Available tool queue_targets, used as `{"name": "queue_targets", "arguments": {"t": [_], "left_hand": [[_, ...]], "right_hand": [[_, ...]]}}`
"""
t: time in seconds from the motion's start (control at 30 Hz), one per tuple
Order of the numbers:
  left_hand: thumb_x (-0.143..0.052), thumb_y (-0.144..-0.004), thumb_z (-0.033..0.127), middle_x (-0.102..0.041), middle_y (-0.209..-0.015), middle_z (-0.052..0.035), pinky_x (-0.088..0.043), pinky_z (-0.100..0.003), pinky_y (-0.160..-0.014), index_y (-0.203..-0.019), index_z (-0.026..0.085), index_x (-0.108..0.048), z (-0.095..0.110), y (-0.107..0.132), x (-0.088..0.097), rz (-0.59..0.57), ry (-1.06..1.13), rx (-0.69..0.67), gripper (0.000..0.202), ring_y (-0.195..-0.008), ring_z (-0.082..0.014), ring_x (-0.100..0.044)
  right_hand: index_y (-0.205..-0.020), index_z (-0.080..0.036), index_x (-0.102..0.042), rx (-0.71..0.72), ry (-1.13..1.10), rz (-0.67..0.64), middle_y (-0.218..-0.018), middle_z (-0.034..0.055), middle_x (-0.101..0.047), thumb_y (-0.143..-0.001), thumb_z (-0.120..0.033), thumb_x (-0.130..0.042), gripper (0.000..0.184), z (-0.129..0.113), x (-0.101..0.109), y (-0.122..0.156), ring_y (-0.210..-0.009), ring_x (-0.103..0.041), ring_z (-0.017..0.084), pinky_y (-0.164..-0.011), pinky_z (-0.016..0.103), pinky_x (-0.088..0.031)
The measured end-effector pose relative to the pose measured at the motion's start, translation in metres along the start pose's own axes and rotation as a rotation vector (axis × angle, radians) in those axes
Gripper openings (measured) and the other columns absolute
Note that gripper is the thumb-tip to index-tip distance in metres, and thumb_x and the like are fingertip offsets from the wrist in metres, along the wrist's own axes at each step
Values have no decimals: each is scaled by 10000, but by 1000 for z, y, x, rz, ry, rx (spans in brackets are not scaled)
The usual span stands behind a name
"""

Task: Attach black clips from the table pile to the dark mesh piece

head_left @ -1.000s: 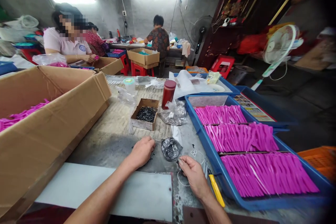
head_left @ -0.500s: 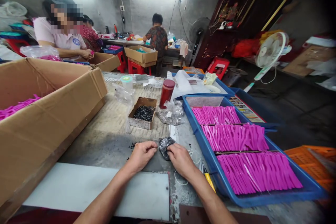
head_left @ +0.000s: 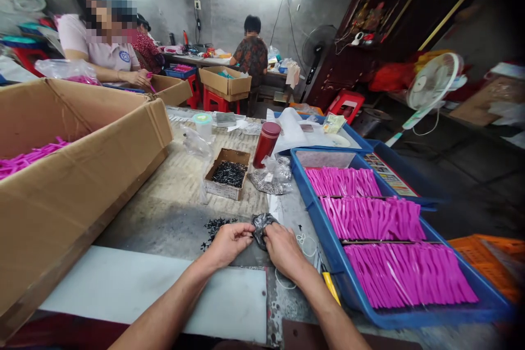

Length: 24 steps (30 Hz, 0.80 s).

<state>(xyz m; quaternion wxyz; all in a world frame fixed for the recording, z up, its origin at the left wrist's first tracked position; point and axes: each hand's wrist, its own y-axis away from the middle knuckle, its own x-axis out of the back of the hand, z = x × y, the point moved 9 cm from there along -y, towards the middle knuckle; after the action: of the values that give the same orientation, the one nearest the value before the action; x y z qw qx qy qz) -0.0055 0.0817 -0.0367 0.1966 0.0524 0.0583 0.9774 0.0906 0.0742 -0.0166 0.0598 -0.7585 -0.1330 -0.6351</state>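
A crumpled black plastic bag [head_left: 261, 229] lies between my hands on the worktable. My right hand [head_left: 283, 249] is closed on the bag's near right side, its fingertips partly hidden. At the bag's left edge is my left hand [head_left: 233, 241], thumb and fingers pinched together; whatever they hold is too small to make out. Small black parts [head_left: 214, 229] lie loose just beyond the left hand. Farther back, a small cardboard box [head_left: 223, 192] holds many black pieces. White string [head_left: 305, 241] and a yellow-handled tool [head_left: 329, 287] lie right of my right hand.
A blue tray [head_left: 305, 197] with rows of magenta strips stands on the right. On the left is a large cardboard box [head_left: 82, 197] containing magenta pieces. A dark red canister [head_left: 266, 145] stands behind a clear bag of small parts [head_left: 273, 178]. Other people work farther back.
My left hand has moved slightly right, up against the black bag. More of the loose black parts now show beyond it. The whole view has shifted a little.
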Motion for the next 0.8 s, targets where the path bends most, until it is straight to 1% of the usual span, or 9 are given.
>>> {"name": "queue_targets", "arguments": {"t": [0.1, 0.17, 0.3, 0.47, 0.53, 0.63, 0.8], "left_hand": [[-549, -597, 172, -632, -687, -22, -401, -216, -616, -819, 98, -625, -3, -1, -1, -14, 61, 28, 246, -610, -120, -524], [-552, -590, 172, -618, -645, -8, -387, -202, -578, -780, 100, -633, -5, 0, -1, -25, 74, 43, 219, -569, -103, -500], [-539, -578, 150, -532, -492, 39, -334, -172, -475, -691, 103, -628, -9, 1, -1, -19, 66, 100, 151, -458, -65, -422], [-514, -582, 133, -481, -444, 61, -299, -159, -424, -648, 113, -596, -10, 3, -1, -4, 50, 158, 107, -406, -50, -392], [-506, -588, 135, -482, -456, 60, -303, -159, -425, -626, 116, -579, -10, 2, -2, -8, 52, 155, 85, -407, -50, -401], [-505, -592, 139, -487, -487, 53, -315, -160, -441, -589, 114, -551, -9, 1, -2, -21, 50, 113, 52, -422, -49, -418], [-505, -612, 161, -478, -509, 49, -323, -161, -452, -593, 112, -528, -6, 1, -3, -35, 50, 57, 57, -434, -49, -417]], "right_hand": [[-788, -172, -528, -11, -39, 19, -825, 52, -578, -766, -141, -389, 144, 3, -1, 2, -800, -507, 186, -652, 267, -284], [-788, -174, -528, -22, -41, 14, -827, 49, -580, -766, -146, -390, 143, 4, -2, 2, -799, -508, 184, -652, 266, -282], [-778, -181, -545, -20, 13, -21, -833, 53, -585, -760, -178, -411, 135, 2, -3, 0, -798, -511, 196, -639, 277, -271], [-769, -178, -553, 8, 63, -13, -800, 60, -589, -768, -141, -383, 174, -2, -1, -1, -772, -514, 197, -624, 283, -261], [-766, -177, -551, 9, 61, 7, -796, 60, -587, -767, -141, -389, 165, -2, -1, -1, -767, -513, 197, -626, 283, -262], [-767, -176, -542, 6, 25, 44, -798, 57, -584, -760, -155, -415, 129, 0, 0, 1, -767, -511, 195, -631, 278, -271], [-741, -173, -525, 11, -97, 137, -770, 48, -579, -759, -131, -400, 133, 3, 2, 4, -748, -511, 183, -629, 268, -303]]}}
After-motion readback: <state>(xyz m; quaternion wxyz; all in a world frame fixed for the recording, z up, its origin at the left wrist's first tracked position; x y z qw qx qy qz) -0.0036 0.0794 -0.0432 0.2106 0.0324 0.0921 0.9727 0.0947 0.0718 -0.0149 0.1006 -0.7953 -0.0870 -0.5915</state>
